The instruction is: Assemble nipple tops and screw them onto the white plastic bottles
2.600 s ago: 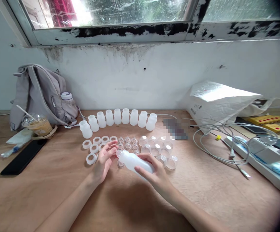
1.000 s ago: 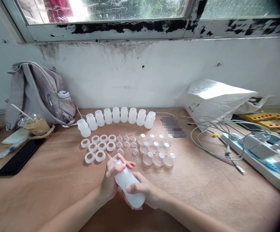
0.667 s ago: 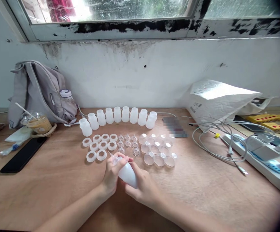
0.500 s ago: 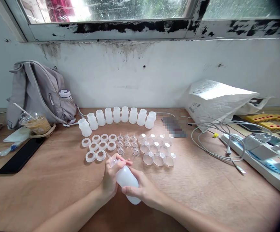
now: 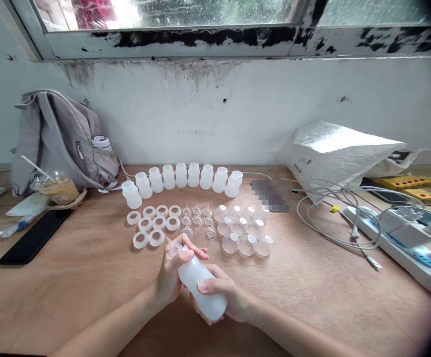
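Note:
Both my hands are closed around a white translucent squeeze bottle [image 5: 202, 290], tilted with its base toward me. My left hand [image 5: 173, 270] grips its neck end, where a clear pointed nozzle [image 5: 174, 248] shows between the fingers. Wrapped around the lower body is my right hand [image 5: 225, 292], thumb on top. Beyond the hands lie several white rings [image 5: 156, 238] at left, several clear nozzle pieces [image 5: 210, 233] in the middle and several clear round caps [image 5: 246, 245] at right. Several open white bottles [image 5: 193, 174] stand in an arc behind them.
A grey backpack [image 5: 57, 144], an iced drink cup [image 5: 57, 188] and a black phone [image 5: 35, 237] are at left. Looped cables [image 5: 304, 218], a white power strip [image 5: 397, 253] and a silvery white bag [image 5: 334, 153] occupy the right side of the wooden table [image 5: 312, 297].
The bottle's base has swung to the right, and my right hand has shifted round its body. A person's hand at the far left edge has gone, leaving a small white item visible.

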### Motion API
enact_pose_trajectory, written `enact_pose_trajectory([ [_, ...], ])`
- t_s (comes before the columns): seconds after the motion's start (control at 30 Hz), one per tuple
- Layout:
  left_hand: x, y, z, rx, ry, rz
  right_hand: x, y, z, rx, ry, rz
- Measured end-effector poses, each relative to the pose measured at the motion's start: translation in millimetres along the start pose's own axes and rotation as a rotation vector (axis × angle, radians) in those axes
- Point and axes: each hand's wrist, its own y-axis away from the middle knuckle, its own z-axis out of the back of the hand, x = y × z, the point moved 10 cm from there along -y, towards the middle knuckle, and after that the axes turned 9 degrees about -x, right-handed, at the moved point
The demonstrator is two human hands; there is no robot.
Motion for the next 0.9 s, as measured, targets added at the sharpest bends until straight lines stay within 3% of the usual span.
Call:
enact_pose_trajectory([
  [0.13,1,-5,1.4,-0.030,-0.079,0.047,14,4,18,-0.197,0.114,0.093],
  [0.2,3,-5,-4.8,0.012,-0.118,0.081,27,8,29,-0.298,0.146,0.171],
  [0.3,6,-4,-11.6,0.065,-0.202,0.110,42,12,37,-0.315,0.251,0.223],
  [0.4,10,-4,-6.4,0.018,-0.167,0.167,64,18,43,-0.318,0.528,0.321],
  [0.5,18,-3,1.7,-0.043,-0.090,0.257,104,35,62,-0.528,0.826,0.528],
  [0.6,22,-5,9.1,-0.096,-0.081,0.275,129,48,82,-0.691,0.948,0.579],
  [0.73,25,-6,10.5,-0.105,-0.094,0.290,135,52,95,-0.724,1.080,0.541],
  [0.9,27,-5,6.9,-0.085,-0.077,0.306,121,44,95,-0.691,1.302,0.458],
])
